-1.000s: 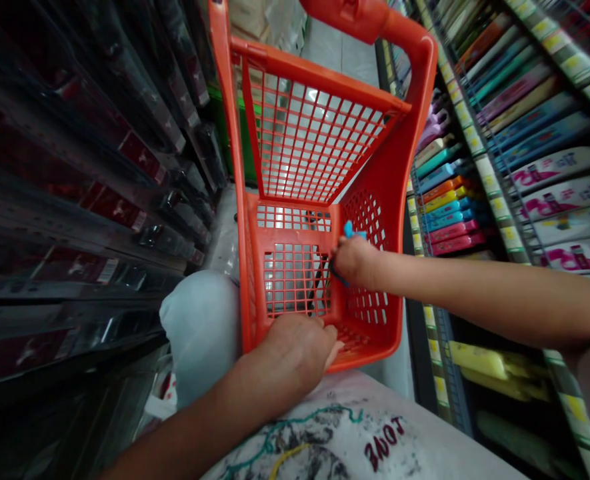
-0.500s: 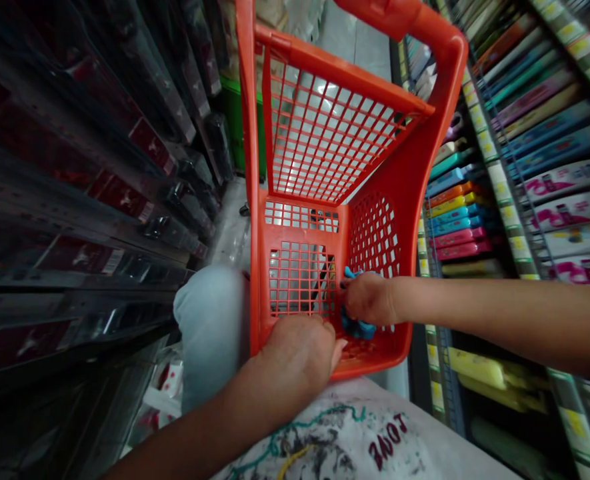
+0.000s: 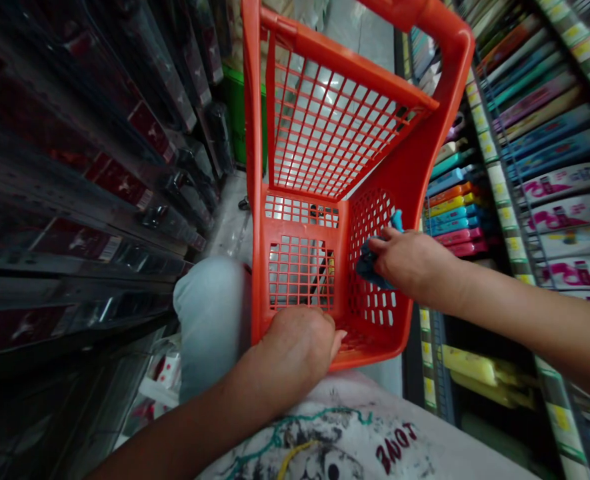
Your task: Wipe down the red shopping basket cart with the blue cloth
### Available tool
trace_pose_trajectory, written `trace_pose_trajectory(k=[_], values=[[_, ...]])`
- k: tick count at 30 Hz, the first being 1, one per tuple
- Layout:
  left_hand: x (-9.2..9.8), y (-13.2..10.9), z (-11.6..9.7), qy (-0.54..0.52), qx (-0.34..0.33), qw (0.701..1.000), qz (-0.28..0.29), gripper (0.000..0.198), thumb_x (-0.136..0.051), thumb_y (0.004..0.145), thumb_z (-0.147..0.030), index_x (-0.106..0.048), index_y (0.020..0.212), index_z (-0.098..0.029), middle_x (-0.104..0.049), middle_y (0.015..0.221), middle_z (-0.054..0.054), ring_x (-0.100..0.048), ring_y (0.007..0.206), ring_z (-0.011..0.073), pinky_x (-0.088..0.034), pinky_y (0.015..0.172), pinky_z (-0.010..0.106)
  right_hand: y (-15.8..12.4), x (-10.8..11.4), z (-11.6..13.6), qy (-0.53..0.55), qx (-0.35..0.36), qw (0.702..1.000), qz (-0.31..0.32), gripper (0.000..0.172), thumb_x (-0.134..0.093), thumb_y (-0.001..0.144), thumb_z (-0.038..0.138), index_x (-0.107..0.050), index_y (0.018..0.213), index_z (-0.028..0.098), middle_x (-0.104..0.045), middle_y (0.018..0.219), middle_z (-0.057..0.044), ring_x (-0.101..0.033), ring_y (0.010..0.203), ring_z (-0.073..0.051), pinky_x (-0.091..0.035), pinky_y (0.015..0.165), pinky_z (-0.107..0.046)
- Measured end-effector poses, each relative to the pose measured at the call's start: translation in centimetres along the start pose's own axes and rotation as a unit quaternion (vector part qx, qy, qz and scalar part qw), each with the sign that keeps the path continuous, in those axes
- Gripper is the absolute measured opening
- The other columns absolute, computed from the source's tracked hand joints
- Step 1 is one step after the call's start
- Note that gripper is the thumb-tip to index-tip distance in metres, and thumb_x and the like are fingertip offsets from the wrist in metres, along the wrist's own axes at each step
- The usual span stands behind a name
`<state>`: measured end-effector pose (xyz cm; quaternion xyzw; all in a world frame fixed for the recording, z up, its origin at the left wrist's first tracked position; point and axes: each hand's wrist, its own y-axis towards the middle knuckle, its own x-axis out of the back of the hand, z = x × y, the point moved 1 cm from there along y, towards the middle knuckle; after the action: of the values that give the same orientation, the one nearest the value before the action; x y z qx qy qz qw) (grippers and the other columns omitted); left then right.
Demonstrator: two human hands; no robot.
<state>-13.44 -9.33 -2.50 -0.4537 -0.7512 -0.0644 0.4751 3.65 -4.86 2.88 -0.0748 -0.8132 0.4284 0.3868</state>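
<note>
An orange plastic shopping basket (image 3: 302, 220) with latticed walls stands tilted in front of me, its inside facing up toward my head. My left hand (image 3: 302, 340) is closed over the basket's near rim, the thumb lying along the edge. Inside, against the right-hand latticed wall, my right hand (image 3: 405, 263) grips a crumpled blue cloth (image 3: 369, 267). A lighter blue end of the cloth (image 3: 397, 220) sticks out above the fingers. Part of the cloth is hidden under the palm.
Shelves with colourful packets (image 3: 569, 220) and price strips run close along the right. Dark packaged goods (image 3: 125, 180) hang on the left. A green container (image 3: 242, 120) stands beyond the basket's left side. My knee (image 3: 212, 327) is beside the basket.
My right hand has moved the blue cloth from low in the basket up and right along its right wall. My left hand stays on the near rim.
</note>
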Motion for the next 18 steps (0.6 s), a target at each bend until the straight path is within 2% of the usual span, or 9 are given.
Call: trace_pose_trajectory(k=[2,5,7,9,11,12,15,16,18], values=[[0.2,0.1,-0.1,-0.004,0.005,1.000,0.021,0.048,-0.035,0.104,-0.039,-0.074,0.099,-0.012,-0.075,0.090,0.015,-0.073,0.084,0.0293,-0.058,0.076,0.041,-1.0,0.5,0.1,0.002,0.011,1.000,0.025,0.023,-0.059,0.089,0.013,-0.079,0.085,0.022,-0.070,0.108,-0.012,-0.061,0.106,-0.029,-0.047,0.067,-0.031],[0.7,0.1,-0.2,-0.005,0.011,0.999,0.041,0.045,-0.037,0.103,-0.037,-0.074,0.101,-0.012,-0.076,0.091,0.015,-0.074,0.086,0.0282,-0.058,0.077,0.039,-1.9,0.4,0.6,0.026,0.104,0.990,0.086,0.021,-0.064,0.085,0.012,-0.079,0.080,0.025,-0.071,0.104,-0.010,-0.061,0.105,-0.027,-0.046,0.064,-0.029],[0.8,0.0,-0.3,-0.001,0.007,0.999,0.035,0.046,-0.035,0.104,-0.038,-0.074,0.102,-0.012,-0.076,0.093,0.015,-0.073,0.087,0.0278,-0.057,0.077,0.038,-1.9,0.5,0.0,0.018,0.076,0.995,0.061,0.022,-0.063,0.086,0.011,-0.079,0.082,0.024,-0.071,0.104,-0.009,-0.061,0.104,-0.027,-0.047,0.064,-0.030],[0.7,0.0,-0.2,0.003,0.004,0.999,0.033,0.049,-0.032,0.105,-0.039,-0.073,0.103,-0.012,-0.075,0.095,0.014,-0.073,0.088,0.0275,-0.057,0.078,0.038,-1.4,0.7,-1.0,-0.006,-0.012,1.000,-0.005,0.022,-0.059,0.089,0.013,-0.079,0.086,0.022,-0.069,0.107,-0.012,-0.060,0.105,-0.029,-0.048,0.067,-0.032],[0.5,0.0,-0.2,0.003,0.001,0.999,0.037,0.050,-0.030,0.105,-0.038,-0.073,0.104,-0.013,-0.075,0.096,0.014,-0.073,0.089,0.0273,-0.056,0.078,0.037,-0.5,0.7,-1.1,-0.018,-0.057,0.997,-0.038,0.023,-0.056,0.092,0.014,-0.078,0.089,0.019,-0.069,0.110,-0.014,-0.060,0.107,-0.031,-0.050,0.070,-0.033],[0.4,0.0,-0.2,0.003,0.002,0.999,0.040,0.049,-0.031,0.105,-0.038,-0.073,0.104,-0.013,-0.075,0.096,0.014,-0.073,0.089,0.0273,-0.056,0.078,0.037,0.1,0.4,-0.7,-0.011,-0.038,0.999,-0.022,0.023,-0.056,0.092,0.013,-0.078,0.089,0.018,-0.069,0.111,-0.014,-0.061,0.108,-0.031,-0.051,0.071,-0.033],[0.6,0.1,-0.3,0.002,0.005,0.999,0.032,0.045,-0.036,0.103,-0.037,-0.074,0.102,-0.013,-0.076,0.095,0.014,-0.073,0.087,0.0267,-0.056,0.077,0.036,2.5,-0.9,0.7,0.037,0.098,0.992,0.067,0.022,-0.061,0.087,0.006,-0.077,0.080,0.020,-0.074,0.107,-0.008,-0.065,0.108,-0.026,-0.053,0.077,-0.030],[0.8,0.1,-0.4,0.001,0.006,1.000,0.030,0.043,-0.038,0.103,-0.037,-0.074,0.101,-0.013,-0.076,0.095,0.014,-0.073,0.086,0.0263,-0.056,0.077,0.036,3.5,-1.2,0.5,0.055,0.110,0.990,0.070,0.021,-0.064,0.083,0.004,-0.077,0.077,0.019,-0.076,0.104,-0.007,-0.066,0.105,-0.024,-0.053,0.078,-0.029],[1.3,0.1,-0.6,0.000,0.012,0.999,0.031,0.043,-0.039,0.102,-0.035,-0.075,0.099,-0.013,-0.076,0.093,0.014,-0.073,0.084,0.0258,-0.055,0.075,0.034,6.0,-1.1,-1.3,0.088,0.048,0.995,0.010,0.019,-0.067,0.078,0.000,-0.076,0.074,0.016,-0.077,0.098,-0.010,-0.069,0.097,-0.025,-0.053,0.078,-0.030]])
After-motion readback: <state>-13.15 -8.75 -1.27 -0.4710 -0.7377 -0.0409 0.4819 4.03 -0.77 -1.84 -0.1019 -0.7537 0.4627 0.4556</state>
